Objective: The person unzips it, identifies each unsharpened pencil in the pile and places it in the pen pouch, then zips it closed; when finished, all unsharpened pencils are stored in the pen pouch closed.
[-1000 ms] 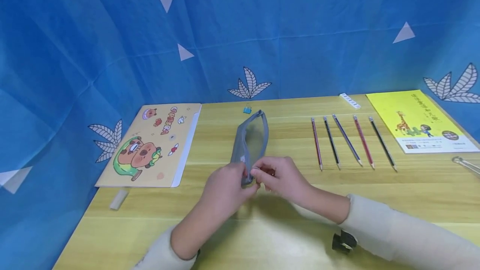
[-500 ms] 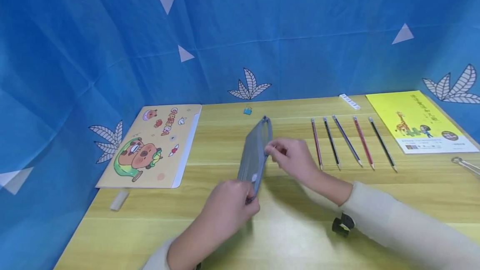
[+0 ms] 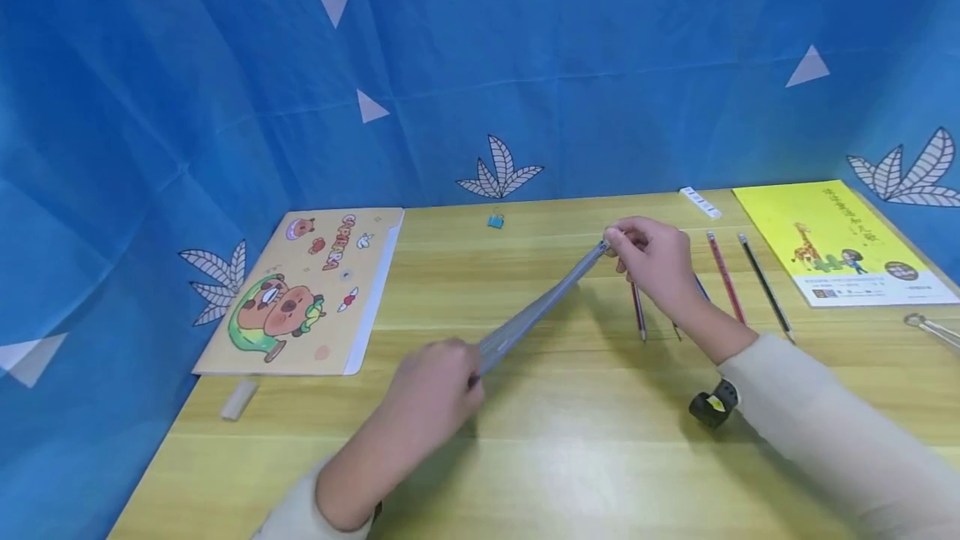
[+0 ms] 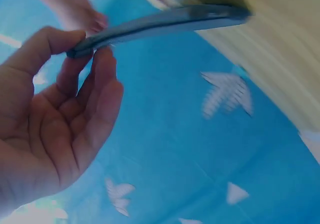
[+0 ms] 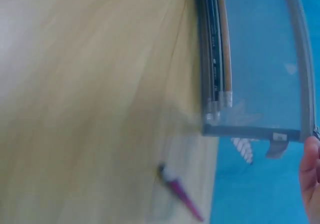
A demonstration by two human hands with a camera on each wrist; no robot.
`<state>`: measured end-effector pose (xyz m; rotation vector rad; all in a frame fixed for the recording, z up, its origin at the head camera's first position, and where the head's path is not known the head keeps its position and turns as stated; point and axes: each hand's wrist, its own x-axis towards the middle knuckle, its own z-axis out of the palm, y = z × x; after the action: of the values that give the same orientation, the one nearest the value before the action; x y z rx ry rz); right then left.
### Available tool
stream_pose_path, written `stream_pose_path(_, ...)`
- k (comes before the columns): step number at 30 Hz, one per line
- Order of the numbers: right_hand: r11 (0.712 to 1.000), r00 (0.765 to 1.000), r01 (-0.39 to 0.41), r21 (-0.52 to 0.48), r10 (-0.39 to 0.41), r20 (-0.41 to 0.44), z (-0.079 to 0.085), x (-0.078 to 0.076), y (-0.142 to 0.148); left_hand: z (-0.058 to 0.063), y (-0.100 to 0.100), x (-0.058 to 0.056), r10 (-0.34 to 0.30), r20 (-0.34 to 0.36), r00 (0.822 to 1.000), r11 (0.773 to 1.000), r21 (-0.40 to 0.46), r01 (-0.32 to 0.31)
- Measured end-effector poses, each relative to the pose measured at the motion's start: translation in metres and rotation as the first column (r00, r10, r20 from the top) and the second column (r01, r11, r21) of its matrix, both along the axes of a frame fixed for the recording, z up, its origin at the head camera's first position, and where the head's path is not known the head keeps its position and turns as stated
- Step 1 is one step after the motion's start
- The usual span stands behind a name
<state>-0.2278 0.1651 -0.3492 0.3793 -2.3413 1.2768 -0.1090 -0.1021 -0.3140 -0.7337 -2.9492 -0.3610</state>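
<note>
A see-through grey zip pencil pouch (image 3: 536,315) is held edge-up and slanted between both hands, its zipped edge drawn nearly straight. My left hand (image 3: 431,394) pinches the near end between thumb and fingers, as the left wrist view shows at the pouch's end (image 4: 165,24). At the far end, my right hand (image 3: 656,265) pinches the corner by the zip. Through the pouch's clear side in the right wrist view, several pencils (image 5: 225,49) lie along the bottom. Loose pencils (image 3: 723,273) lie on the table under and beside my right hand, partly hidden by it.
A capybara folder (image 3: 300,290) lies at left, with a pale eraser (image 3: 240,400) in front. A blue binder clip (image 3: 495,222) sits at the back. Further right are a small white block (image 3: 701,202), a yellow book (image 3: 840,244) and a metal tool (image 3: 930,327) at the edge.
My right hand has moved from beside the left hand along the zip to the far end. The pouch's gaping mouth has come together, and it now slants right over the pencils.
</note>
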Motion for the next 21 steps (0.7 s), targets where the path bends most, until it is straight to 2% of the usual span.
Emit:
stream_pose_path(2, 1.000, 0.997, -0.010, 0.001, 0.010, 0.079, -0.002, 0.001, 0.006, -0.004, -0.009, -0.016, 0.070, -0.063, 0.996, 0.997, -0.032, -0.072)
stream_pose_path(5, 0.994, 0.985, -0.032, 0.105, 0.014, 0.172, -0.008, 0.004, 0.013, -0.014, -0.021, -0.041, 0.141, -0.130, 0.981, 0.984, -0.087, -0.153)
stream_pose_path(7, 0.980, 0.976, -0.057, 0.190, 0.014, 0.218, -0.013, 0.006, 0.016, -0.022, -0.027, -0.057, 0.164, -0.162, 0.973, 0.975, -0.126, -0.185)
stream_pose_path(11, 0.940, 0.963, -0.121, 0.319, 0.033, 0.267, -0.022, 0.008, 0.017, -0.034, -0.034, -0.084, 0.191, -0.166, 0.967, 0.958, -0.183, -0.221)
stream_pose_path(16, 0.897, 0.948, -0.213, 0.387, 0.095, 0.302, -0.034, 0.009, 0.012, -0.047, -0.037, -0.105, 0.231, -0.137, 0.963, 0.941, -0.219, -0.257)
stream_pose_path(21, 0.882, 0.918, -0.282, 0.378, 0.134, 0.372, -0.040, 0.011, 0.007, -0.057, -0.040, -0.114, 0.259, -0.105, 0.960, 0.923, -0.265, -0.278)
